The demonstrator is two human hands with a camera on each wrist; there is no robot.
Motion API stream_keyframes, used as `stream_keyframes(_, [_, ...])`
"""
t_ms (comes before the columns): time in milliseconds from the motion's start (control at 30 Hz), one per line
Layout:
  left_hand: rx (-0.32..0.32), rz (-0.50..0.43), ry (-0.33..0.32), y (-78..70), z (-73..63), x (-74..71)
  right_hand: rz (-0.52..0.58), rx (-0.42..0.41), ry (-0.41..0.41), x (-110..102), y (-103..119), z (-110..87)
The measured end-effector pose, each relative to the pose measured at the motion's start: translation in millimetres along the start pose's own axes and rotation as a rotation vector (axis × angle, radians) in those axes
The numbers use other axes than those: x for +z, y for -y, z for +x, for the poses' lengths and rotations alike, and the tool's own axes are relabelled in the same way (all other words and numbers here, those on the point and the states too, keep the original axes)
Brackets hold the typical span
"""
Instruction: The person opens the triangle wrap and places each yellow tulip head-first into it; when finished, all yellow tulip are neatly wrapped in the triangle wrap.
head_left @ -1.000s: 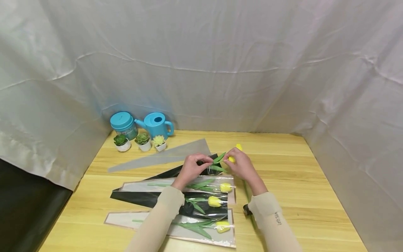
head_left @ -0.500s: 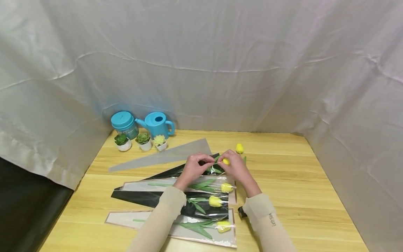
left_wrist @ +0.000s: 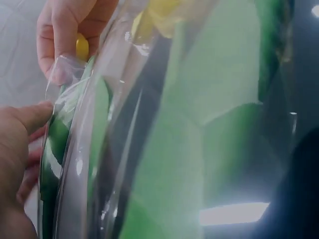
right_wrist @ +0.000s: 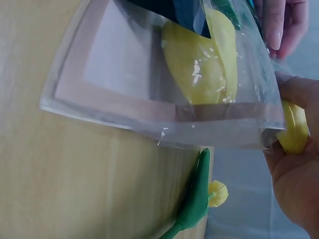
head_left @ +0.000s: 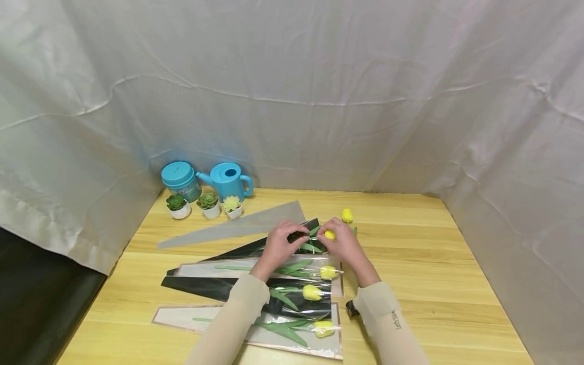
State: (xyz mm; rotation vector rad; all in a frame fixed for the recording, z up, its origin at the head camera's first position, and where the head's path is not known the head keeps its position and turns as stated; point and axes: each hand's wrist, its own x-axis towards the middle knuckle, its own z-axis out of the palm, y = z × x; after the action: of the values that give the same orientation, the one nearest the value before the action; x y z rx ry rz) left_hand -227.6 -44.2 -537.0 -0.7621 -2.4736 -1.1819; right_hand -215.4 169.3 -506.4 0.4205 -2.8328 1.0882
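Observation:
My right hand [head_left: 341, 243] pinches a yellow artificial tulip [head_left: 329, 234] just below its bloom, which sits within the curled fingers. The tulip's green leaves [head_left: 312, 248] lie inside a black-backed clear flower sleeve [head_left: 246, 249], while its bloom is outside the mouth. At that sleeve's open end, my left hand [head_left: 282, 244] holds the film edge between thumb and fingers. In the left wrist view the left thumb [left_wrist: 37, 114] is against the clear film, with the right hand [left_wrist: 75, 30] just beyond. The lower stem is hidden by the left hand.
Nearer me lie several sleeved tulips, pale [head_left: 173, 317] and black [head_left: 201, 287]. A grey sleeve [head_left: 237, 228] lies beyond the hands. Another tulip [head_left: 347, 215] lies at right, partly under the right arm. A blue watering can [head_left: 226, 182], lidded tub [head_left: 179, 177] and small potted succulents [head_left: 208, 205] stand back left.
My right hand has moved left toward the left hand, carrying the tulip's leaves further into the black sleeve. My left hand has barely shifted. Over the last half second little differs.

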Motion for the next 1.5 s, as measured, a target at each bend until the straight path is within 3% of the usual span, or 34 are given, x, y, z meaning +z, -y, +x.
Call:
stream_keyframes(233, [-0.038, 0.138, -0.004, -0.6, -4.6, 0.3, 0.037, 0.041, -0.004, -1.2, -0.5, -1.4])
stream_keyframes(467, [-0.031, 0.105, -0.031, 0.1, -6.4, -0.7, 0.158, 0.072, -0.004, -2.6, -7.9, -3.2])
stream_keyframes(733, [-0.014, 0.078, -0.026, 0.4, -2.1, -5.7, 0.392, 0.149, 0.053, -10.8, -14.8, -11.8])
stream_keyframes(1100, [0.101, 0.091, -0.043, 4.5, 1.8, -6.6, 0.390, 0.184, -0.040, -12.1, -19.5, -15.4])
stream_keyframes(1500, [0.098, 0.082, -0.031, 4.5, 0.5, -7.6, 0.459, 0.181, -0.019, -10.9, -19.6, -15.3])
